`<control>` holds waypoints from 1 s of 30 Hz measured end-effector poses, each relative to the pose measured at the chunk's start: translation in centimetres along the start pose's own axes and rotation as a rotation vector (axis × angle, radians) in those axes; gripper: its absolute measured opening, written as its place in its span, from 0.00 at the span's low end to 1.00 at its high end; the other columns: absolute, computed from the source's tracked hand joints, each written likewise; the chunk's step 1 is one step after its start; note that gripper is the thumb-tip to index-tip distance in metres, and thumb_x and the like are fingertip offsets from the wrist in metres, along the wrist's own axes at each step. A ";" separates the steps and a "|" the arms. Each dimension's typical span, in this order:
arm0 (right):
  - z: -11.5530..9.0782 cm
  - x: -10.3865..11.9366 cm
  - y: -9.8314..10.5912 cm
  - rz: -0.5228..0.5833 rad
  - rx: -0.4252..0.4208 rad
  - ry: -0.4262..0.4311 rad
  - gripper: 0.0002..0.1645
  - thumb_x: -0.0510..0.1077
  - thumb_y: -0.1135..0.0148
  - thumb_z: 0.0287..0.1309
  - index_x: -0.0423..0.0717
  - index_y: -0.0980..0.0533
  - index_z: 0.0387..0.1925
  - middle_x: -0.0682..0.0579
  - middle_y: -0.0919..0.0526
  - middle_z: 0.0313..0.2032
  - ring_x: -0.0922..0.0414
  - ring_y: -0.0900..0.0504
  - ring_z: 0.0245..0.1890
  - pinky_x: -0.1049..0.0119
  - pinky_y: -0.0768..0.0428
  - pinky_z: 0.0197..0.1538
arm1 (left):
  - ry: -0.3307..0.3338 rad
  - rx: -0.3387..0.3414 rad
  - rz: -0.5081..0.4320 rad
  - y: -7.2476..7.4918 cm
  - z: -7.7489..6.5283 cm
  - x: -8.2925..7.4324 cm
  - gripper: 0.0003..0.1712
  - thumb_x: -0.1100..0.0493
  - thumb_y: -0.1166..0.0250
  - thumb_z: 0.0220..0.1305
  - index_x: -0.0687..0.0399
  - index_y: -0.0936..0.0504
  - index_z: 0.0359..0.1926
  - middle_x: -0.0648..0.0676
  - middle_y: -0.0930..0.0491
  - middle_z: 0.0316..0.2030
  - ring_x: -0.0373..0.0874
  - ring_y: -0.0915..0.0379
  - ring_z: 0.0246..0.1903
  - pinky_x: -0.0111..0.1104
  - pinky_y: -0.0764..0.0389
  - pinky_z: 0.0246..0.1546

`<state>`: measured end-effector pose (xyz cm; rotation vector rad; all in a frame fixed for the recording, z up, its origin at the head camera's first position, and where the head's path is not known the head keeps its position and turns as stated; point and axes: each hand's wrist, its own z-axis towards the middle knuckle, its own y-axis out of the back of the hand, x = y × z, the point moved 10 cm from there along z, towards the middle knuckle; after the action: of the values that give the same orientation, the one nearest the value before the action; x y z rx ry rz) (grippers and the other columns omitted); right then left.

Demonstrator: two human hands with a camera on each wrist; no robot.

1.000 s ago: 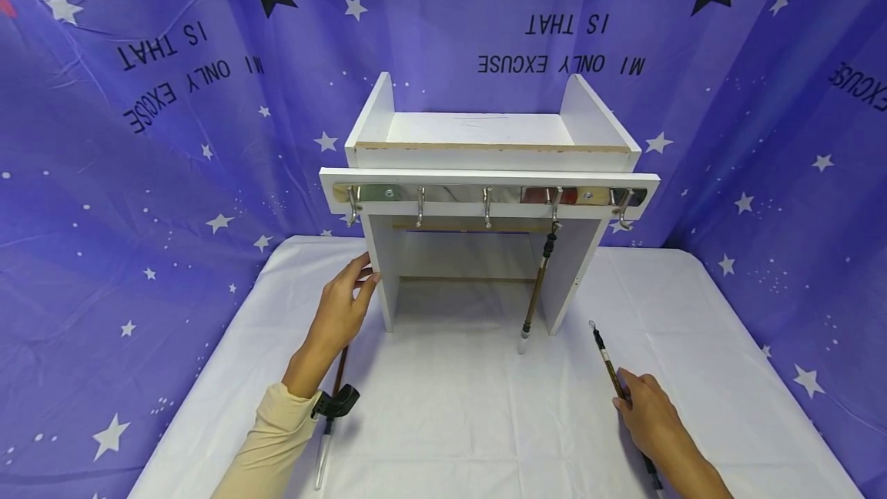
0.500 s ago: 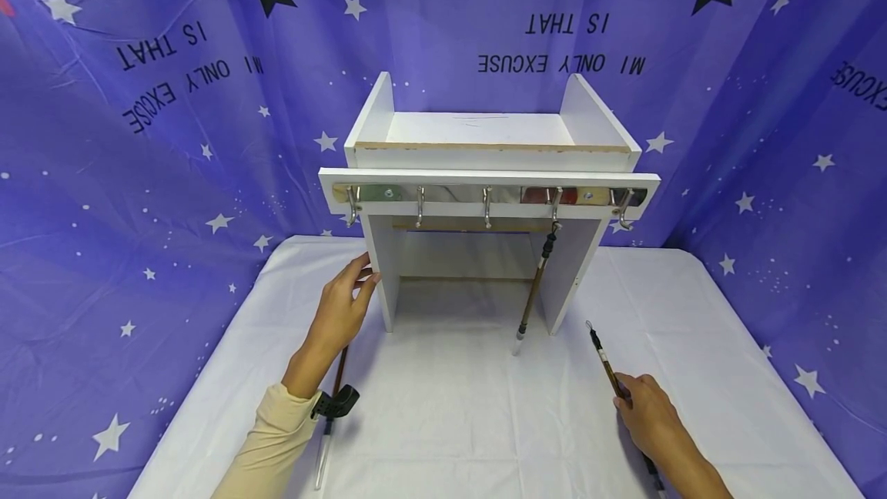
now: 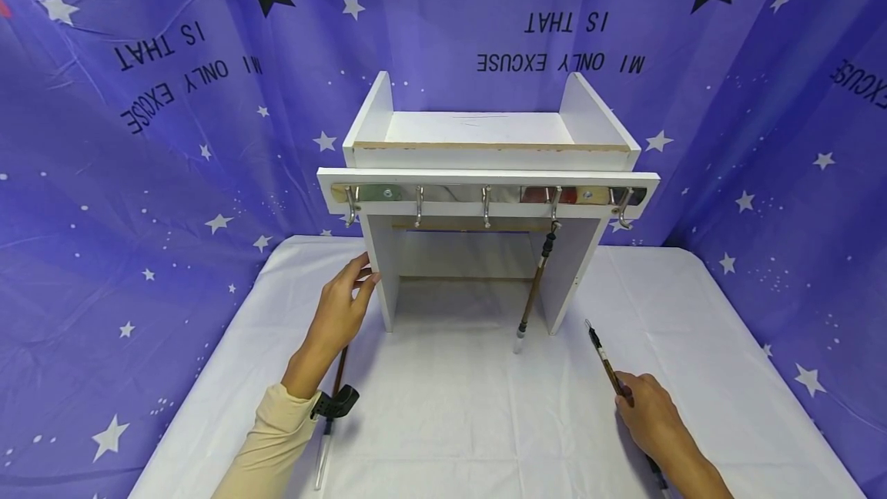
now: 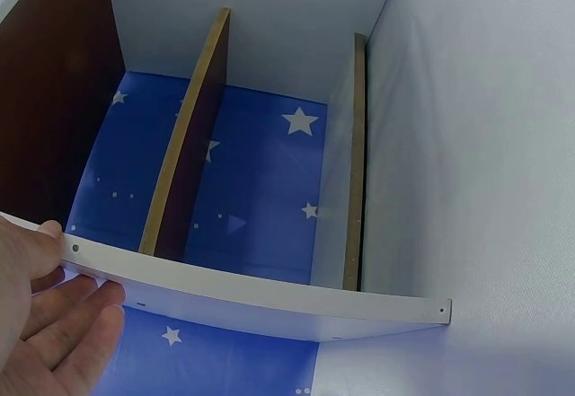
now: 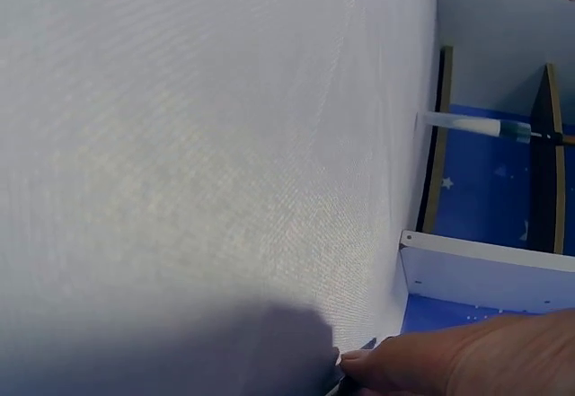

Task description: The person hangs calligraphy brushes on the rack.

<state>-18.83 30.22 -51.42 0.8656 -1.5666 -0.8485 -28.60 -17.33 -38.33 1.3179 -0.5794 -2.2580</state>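
A white wooden shelf stand (image 3: pixel 478 156) stands at the back, with a row of metal hooks (image 3: pixel 487 206) along its front board. My left hand (image 3: pixel 339 314) holds the edge of its left side panel (image 4: pixel 252 293), thumb on one face and fingers on the other in the left wrist view. From one hook hangs a calligraphy brush (image 3: pixel 533 291) by its loop, with a clear cap at the lower end. My right hand (image 3: pixel 651 414) pinches a second calligraphy brush (image 3: pixel 606 364) by its handle, loop end pointing toward the stand. The palm hides part of that brush.
Another brush (image 3: pixel 339 376) lies on the white tablecloth (image 3: pixel 443 414), partly under my left wrist with its black wrist strap (image 3: pixel 336 402). A purple star-print curtain (image 3: pixel 208 214) surrounds the table at the back and sides.
The hanging brush sways slightly at its lower end. The brush in my right hand has tipped a little to the left. My left hand stays on the panel.
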 end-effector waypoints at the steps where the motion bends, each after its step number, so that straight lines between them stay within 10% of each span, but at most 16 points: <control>1: 0.0 0.0 0.1 0.006 -0.007 -0.001 0.28 0.30 0.36 0.66 0.21 0.28 0.64 0.35 0.21 0.44 0.50 0.19 0.39 0.53 0.15 0.40 | 0.000 -0.001 0.001 0.0 0.0 0.0 0.25 0.59 0.40 0.81 0.64 0.28 0.73 0.67 0.20 0.62 0.63 0.16 0.56 0.55 0.16 0.59; 19: -0.5 1.3 6.2 0.052 -0.273 0.155 0.24 0.31 0.34 0.63 0.26 0.23 0.61 0.36 0.16 0.39 0.40 0.13 0.39 0.56 0.17 0.36 | -0.005 -0.008 0.002 0.1 0.1 -0.1 0.25 0.59 0.40 0.81 0.64 0.27 0.72 0.67 0.19 0.62 0.62 0.16 0.56 0.54 0.15 0.59; 30: -2.3 2.9 10.5 0.091 -0.515 0.226 0.25 0.28 0.32 0.59 0.30 0.21 0.59 0.37 0.15 0.39 0.38 0.13 0.37 0.82 0.24 0.33 | 0.005 0.003 -0.003 0.1 0.0 0.0 0.25 0.58 0.41 0.81 0.64 0.28 0.72 0.67 0.20 0.62 0.63 0.16 0.56 0.55 0.16 0.59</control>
<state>-17.89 32.53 -40.54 0.4921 -1.1078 -0.9915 -28.58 -17.37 -38.25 1.3261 -0.5801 -2.2570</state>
